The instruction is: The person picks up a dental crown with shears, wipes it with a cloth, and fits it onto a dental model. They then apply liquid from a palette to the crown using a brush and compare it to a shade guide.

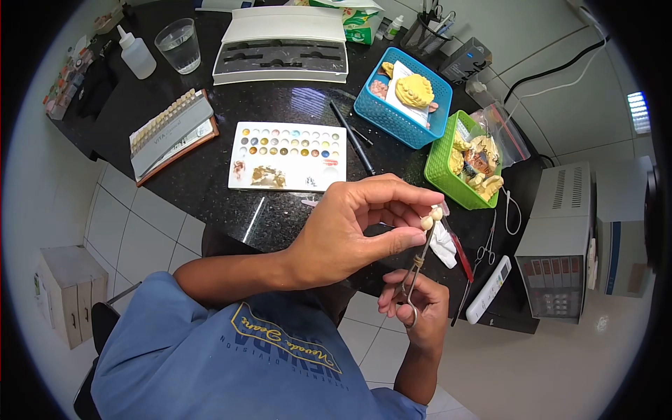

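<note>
You've got one clamp [418, 262] in play, tooth-shaped pieces [432, 217] at its far tip; I count at least two. Left hand [350, 227] reaches in from the left, thumb and index closed around the pieces, other fingers curled. Right hand [420, 301] sits nearer you, fingers bent, gripping the clamp's ring handles. Two baskets, blue [395, 115] and green [458, 190], at far right; one paint palette [288, 157] left of them on the table [210, 168].
</note>
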{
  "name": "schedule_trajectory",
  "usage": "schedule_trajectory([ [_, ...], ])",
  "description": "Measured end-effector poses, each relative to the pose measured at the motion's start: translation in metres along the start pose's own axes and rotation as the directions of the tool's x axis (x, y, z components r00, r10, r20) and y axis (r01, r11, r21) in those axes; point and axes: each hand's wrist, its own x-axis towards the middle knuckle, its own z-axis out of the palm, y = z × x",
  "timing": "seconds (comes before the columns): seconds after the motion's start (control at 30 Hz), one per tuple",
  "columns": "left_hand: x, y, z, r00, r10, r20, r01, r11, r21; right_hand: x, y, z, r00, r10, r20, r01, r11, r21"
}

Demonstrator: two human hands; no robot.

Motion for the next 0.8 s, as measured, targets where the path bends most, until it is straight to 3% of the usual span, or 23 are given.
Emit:
schedule_trajectory([
  [0.07,0.0,-0.001,0.0,1.0,-0.024,0.002,0.024,1.0,0.008,0.002,0.002,0.001,1.0,0.006,0.01,-0.006,1.0,0.008],
  [0.13,-0.001,-0.006,0.002,0.973,-0.228,0.017,0.229,0.97,-0.083,0.004,0.003,0.003,1.0,0.01,0.012,-0.01,1.0,0.014],
  [0.27,-0.001,-0.014,0.0,0.897,-0.415,0.152,0.433,0.895,-0.11,0.012,0.003,0.006,0.999,0.041,-0.001,-0.041,0.998,0.05],
  [0.37,0.0,-0.02,-0.001,0.868,-0.465,0.176,0.497,0.824,-0.271,0.016,0.0,0.004,0.996,0.086,0.028,-0.088,0.995,0.044],
  [0.5,0.005,-0.02,-0.001,0.875,-0.469,0.115,0.479,0.81,-0.34,0.019,-0.014,-0.005,0.994,0.092,0.067,-0.094,0.995,0.026],
  [0.6,0.007,-0.025,-0.001,0.915,-0.401,0.047,0.394,0.86,-0.326,0.023,-0.044,-0.013,0.995,-0.026,-0.092,-0.01,0.927,-0.376],
  [0.63,0.009,-0.023,-0.002,0.924,-0.381,0.037,0.374,0.877,-0.302,0.025,-0.056,-0.016,0.978,-0.108,-0.18,0.011,0.882,-0.471],
  [0.7,0.01,-0.021,-0.004,0.931,-0.365,0.019,0.356,0.895,-0.267,0.041,-0.078,-0.027,0.887,-0.395,-0.238,0.092,0.658,-0.747],
  [0.73,0.01,-0.019,-0.005,0.938,-0.348,0.002,0.339,0.912,-0.233,0.054,-0.089,-0.032,0.825,-0.537,-0.174,0.138,0.492,-0.86],
  [0.77,0.009,-0.017,-0.005,0.941,-0.339,-0.011,0.33,0.922,-0.205,0.068,-0.104,-0.036,0.771,-0.636,-0.033,0.124,0.2,-0.972],
  [0.8,0.008,-0.015,-0.004,0.942,-0.336,-0.021,0.325,0.924,-0.203,0.086,-0.109,-0.046,0.704,-0.701,0.115,0.218,0.059,-0.974],
])
